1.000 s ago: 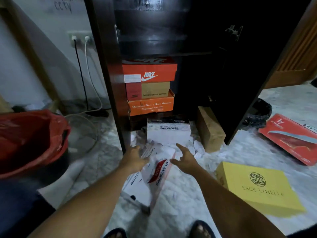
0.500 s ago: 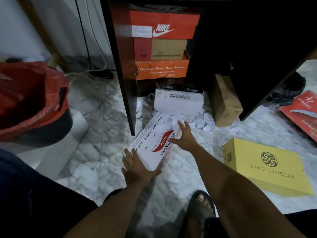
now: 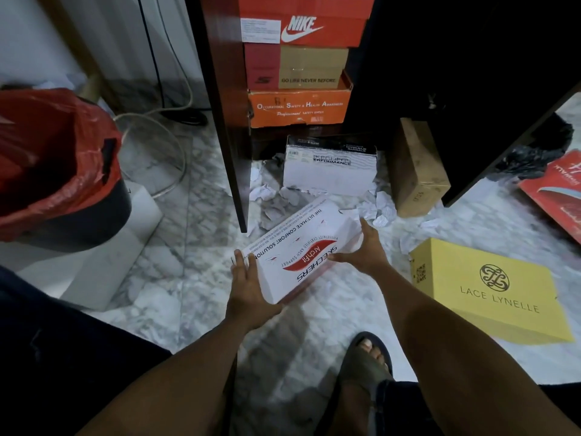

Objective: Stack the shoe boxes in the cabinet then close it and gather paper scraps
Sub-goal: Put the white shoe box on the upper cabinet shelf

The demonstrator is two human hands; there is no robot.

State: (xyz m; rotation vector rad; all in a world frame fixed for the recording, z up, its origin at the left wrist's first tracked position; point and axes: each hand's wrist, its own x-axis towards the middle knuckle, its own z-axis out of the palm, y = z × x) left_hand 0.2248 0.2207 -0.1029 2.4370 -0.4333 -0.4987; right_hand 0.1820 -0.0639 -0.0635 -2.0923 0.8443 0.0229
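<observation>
Fig. White Skechers box [image 3: 298, 250], held between my two hands on the marble floor in front of the open cabinet [image 3: 226, 121].

**Grip.** My left hand [image 3: 248, 287] lies flat against the near short end, fingers straight and pressing. My right hand [image 3: 364, 250] takes the far right long edge, thumb up along the side wall and fingers curled onto the lid. The box is thus clamped between palm and grip. Its near corner seems raised off the floor, though I cannot be sure.

**Orientation.** The lid faces up. The long axis runs diagonally from my left palm, away and rightward past my right thumb, toward the paper scraps [image 3: 380, 212]. The lid lettering follows this axis and reads upside down to me.

**Handling (judged).** This is thin cardboard, stiff at edges and corners but soft in mid-panel, and light even if shoes are inside. The loose lid may slip, so hold it at opposite ends or low on the side walls, pressing inward rather than squeezing the lid.

**Surroundings.** Beyond my fingertips, a second white box [image 3: 330, 171] sits at the cabinet foot. Above it is the orange stack [image 3: 298, 108]. Just outside my right wrist lies a yellow box [image 3: 490, 291].
</observation>
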